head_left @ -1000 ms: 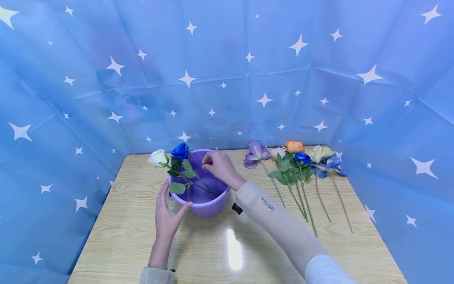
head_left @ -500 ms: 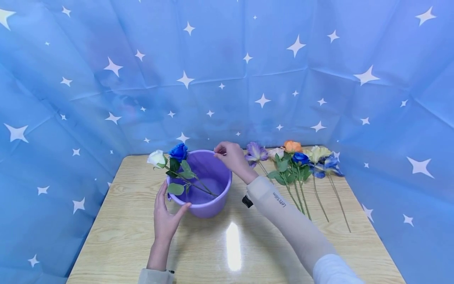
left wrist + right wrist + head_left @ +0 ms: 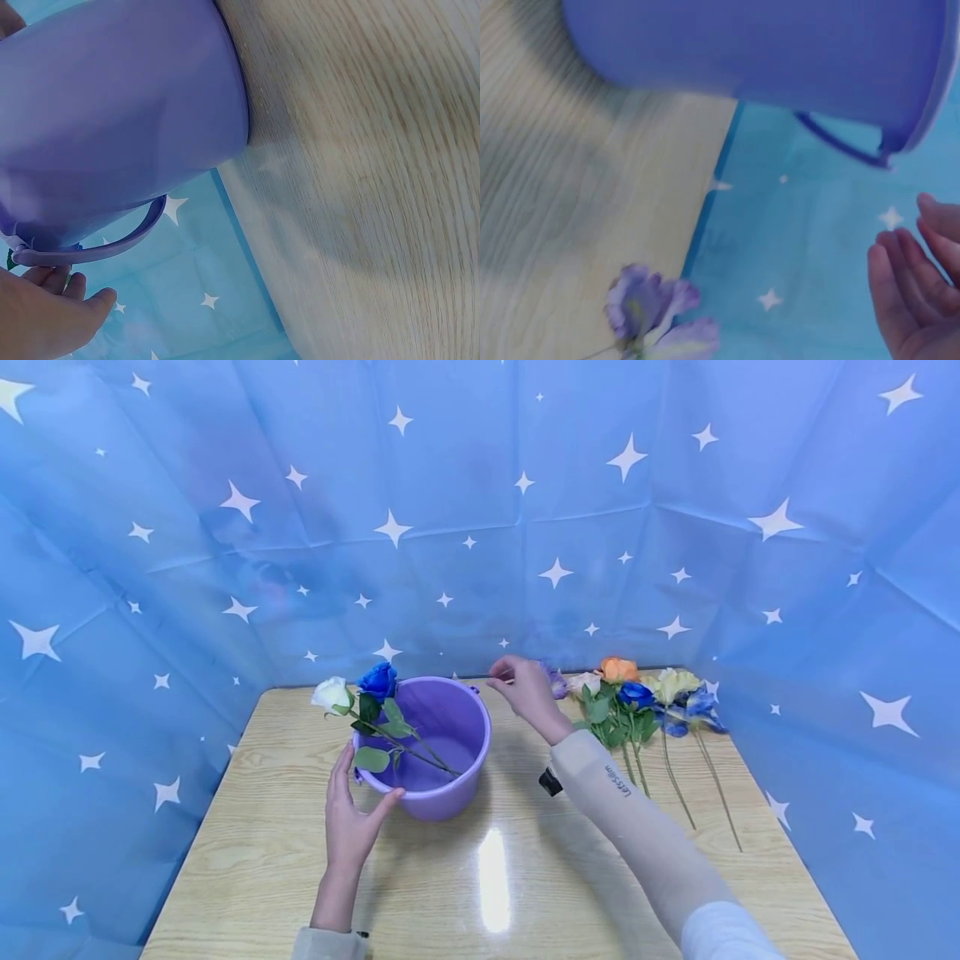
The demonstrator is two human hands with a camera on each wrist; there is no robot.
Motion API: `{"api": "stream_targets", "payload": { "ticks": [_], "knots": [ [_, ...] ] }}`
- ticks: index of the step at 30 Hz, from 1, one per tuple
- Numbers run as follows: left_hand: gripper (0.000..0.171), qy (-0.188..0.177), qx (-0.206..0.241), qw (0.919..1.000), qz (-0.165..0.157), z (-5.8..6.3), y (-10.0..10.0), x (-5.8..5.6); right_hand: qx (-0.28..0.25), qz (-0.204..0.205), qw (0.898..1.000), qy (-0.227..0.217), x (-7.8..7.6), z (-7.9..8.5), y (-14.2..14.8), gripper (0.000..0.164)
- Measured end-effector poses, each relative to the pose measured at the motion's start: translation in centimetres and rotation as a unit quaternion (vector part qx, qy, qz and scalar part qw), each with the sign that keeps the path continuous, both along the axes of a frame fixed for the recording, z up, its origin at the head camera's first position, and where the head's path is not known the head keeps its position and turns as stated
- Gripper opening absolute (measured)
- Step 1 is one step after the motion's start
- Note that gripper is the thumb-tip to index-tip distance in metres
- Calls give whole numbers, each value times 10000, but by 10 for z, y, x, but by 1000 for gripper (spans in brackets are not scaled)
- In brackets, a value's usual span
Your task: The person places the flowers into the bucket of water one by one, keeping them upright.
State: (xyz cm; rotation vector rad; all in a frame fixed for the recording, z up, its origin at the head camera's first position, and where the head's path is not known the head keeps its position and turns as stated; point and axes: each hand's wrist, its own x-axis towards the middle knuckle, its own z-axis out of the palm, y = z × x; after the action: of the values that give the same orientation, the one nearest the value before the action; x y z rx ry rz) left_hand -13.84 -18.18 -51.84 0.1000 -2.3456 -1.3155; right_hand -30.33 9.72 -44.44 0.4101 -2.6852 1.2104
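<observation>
My right hand (image 3: 525,690) is empty, fingers loosely bent, near the purple flower (image 3: 639,304); my left hand (image 3: 351,822) rests spread against the bucket (image 3: 438,807). A white rose (image 3: 332,694) and blue rose (image 3: 378,681) already lean inside; other flowers (image 3: 635,695) lie on the table (image 3: 247,835).

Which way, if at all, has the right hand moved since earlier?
Yes, the right hand moved rightward, from over the purple bucket to beyond its rim.
</observation>
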Motion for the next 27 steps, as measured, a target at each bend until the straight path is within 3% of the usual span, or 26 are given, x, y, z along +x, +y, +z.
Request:
{"api": "stream_targets", "payload": {
  "ticks": [7, 12, 15, 20, 27],
  "knots": [
    [103, 52, 72, 10000, -33, 4, 1, -6, -171, -358, 9989, -256, -10, -15, 30, 21],
    [103, -85, 18, 10000, 21, -1, 1, 2, -103, -677, 9957, -621, -8, -44, 53, 31],
    [102, 67, -23, 10000, 67, -1, 0, -1, -26, -839, 9940, -698, -14, -56, 67, 33],
    [102, 78, 15, 9999, 78, -3, 1, 3, -12, -968, 9924, -754, -9, -82, 85, 31],
    [104, -7, 111, 9999, 70, -2, 1, 4, 199, -1235, 9833, -1319, -2, -103, 100, 35]
  ]
}}
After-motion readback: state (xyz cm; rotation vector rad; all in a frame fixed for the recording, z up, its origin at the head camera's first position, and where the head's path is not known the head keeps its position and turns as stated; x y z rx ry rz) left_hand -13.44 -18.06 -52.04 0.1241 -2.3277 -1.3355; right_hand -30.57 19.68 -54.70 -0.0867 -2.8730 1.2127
